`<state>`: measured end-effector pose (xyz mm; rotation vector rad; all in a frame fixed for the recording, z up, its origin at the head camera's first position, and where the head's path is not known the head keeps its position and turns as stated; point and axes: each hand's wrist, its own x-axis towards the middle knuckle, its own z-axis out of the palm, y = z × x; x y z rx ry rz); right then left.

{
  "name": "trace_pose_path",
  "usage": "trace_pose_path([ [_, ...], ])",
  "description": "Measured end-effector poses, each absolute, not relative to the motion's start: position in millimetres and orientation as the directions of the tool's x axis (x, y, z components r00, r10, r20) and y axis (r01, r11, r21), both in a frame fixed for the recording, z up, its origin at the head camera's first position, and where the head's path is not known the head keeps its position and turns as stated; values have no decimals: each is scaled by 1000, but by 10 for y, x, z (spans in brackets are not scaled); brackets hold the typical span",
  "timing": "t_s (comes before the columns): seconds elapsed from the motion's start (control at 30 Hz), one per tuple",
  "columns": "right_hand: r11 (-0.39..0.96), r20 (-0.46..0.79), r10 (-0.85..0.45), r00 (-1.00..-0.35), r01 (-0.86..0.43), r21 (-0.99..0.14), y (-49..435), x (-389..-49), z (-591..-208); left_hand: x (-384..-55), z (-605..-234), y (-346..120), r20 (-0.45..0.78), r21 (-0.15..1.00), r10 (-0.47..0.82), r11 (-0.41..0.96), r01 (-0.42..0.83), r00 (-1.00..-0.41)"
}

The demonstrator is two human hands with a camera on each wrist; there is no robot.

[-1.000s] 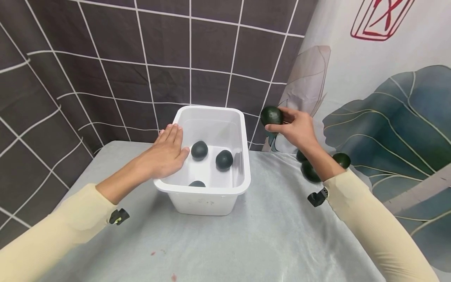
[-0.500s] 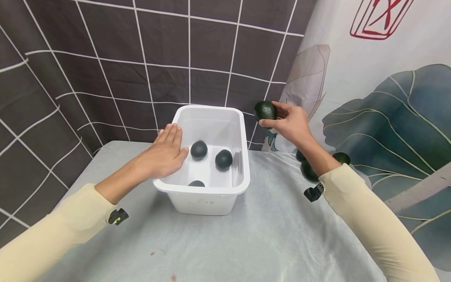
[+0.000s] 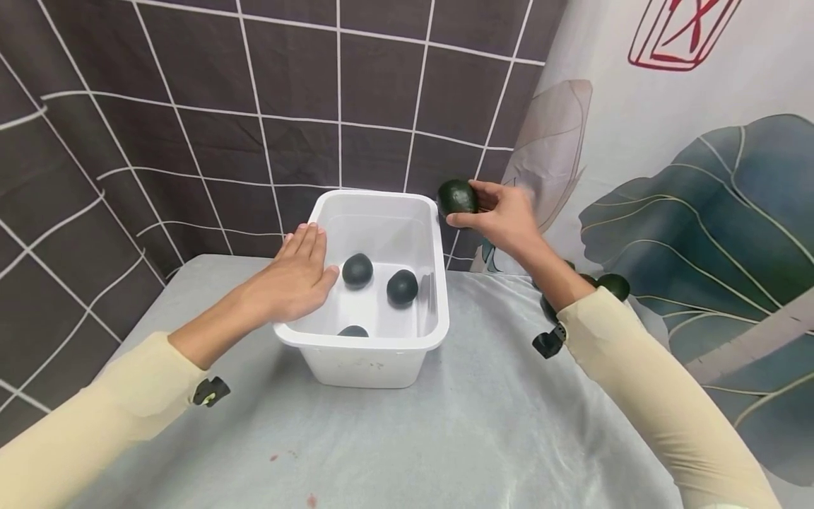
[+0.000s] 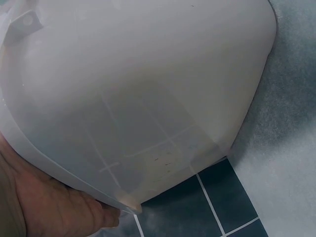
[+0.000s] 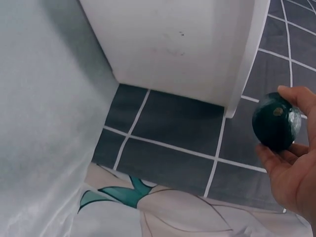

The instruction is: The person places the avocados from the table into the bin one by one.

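Observation:
In the head view a white plastic tub (image 3: 375, 366) stands on the cloth-covered table, with dark green avocados (image 3: 357, 271) lying apart on its floor. One of them is partly hidden behind the front rim. My left hand (image 3: 294, 276) rests flat over the tub's left rim, fingers straight; the left wrist view shows that hand (image 4: 59, 210) along the rim from outside. My right hand (image 3: 505, 215) pinches another avocado (image 3: 456, 196) between thumb and fingers, level with the tub's back right corner and raised above the table. A pale stem scar shows on that avocado (image 5: 276, 121) in the right wrist view.
More avocados (image 3: 613, 285) lie at the table's right edge, partly hidden by the right forearm. A dark grid-patterned cloth (image 3: 381, 85) hangs close behind the tub, and a white printed cloth (image 3: 610, 141) hangs at the right. Grey cloth (image 3: 381, 452) covers the table.
My right hand has moved left with the avocado, from over the right side of the table to beside the tub's back right corner. The left hand stays on the rim.

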<state>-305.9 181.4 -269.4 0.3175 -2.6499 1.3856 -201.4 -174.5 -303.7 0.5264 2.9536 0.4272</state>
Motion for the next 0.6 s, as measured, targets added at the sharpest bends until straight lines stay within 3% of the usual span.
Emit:
trace_pose_path([
  [0.6, 581, 263, -186, -947, -322, -748, 1528, -3045, -2701, -2022, -3046, -1739, -56, 290, 355, 900, 326, -933],
])
